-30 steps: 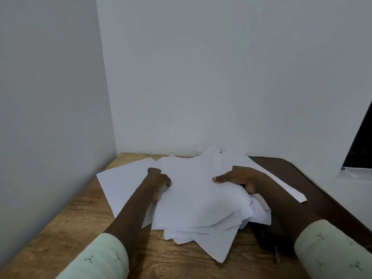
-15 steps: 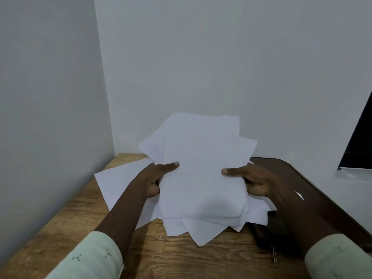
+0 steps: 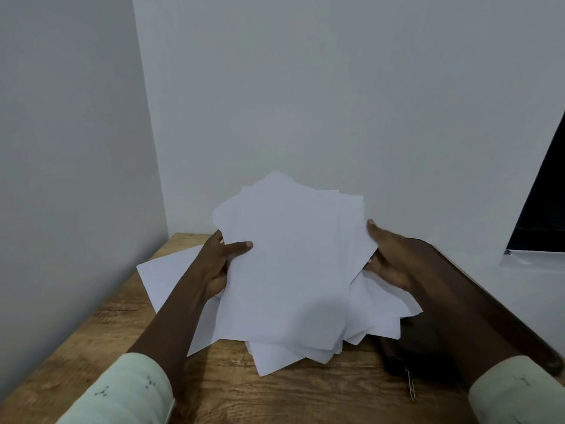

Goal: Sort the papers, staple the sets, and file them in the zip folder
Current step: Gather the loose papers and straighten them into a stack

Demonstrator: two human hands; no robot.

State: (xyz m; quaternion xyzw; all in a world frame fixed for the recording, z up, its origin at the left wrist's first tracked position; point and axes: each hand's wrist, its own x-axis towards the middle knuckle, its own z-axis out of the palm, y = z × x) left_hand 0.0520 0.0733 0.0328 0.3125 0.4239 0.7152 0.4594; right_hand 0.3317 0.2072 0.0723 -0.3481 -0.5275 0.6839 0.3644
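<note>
Head view — papers (image 3: 293, 264) tilt up between left hand (image 3: 217, 264) and right hand (image 3: 391, 258), fingers gripping both edges.

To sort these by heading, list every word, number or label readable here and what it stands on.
No text can be read.
White paper sheets gripped by left hand and right hand: visible sides look blank.
Pale green sleeves: small motifs, not letters.
Dark zip folder: no label shows.
White strip at right edge: dark mark, too blurred to read.

Ragged stack of white papers (image 3: 293, 264) tilts up over scattered sheets (image 3: 165, 276); dark zip folder (image 3: 419, 347) lies flat, partly covered.
</note>
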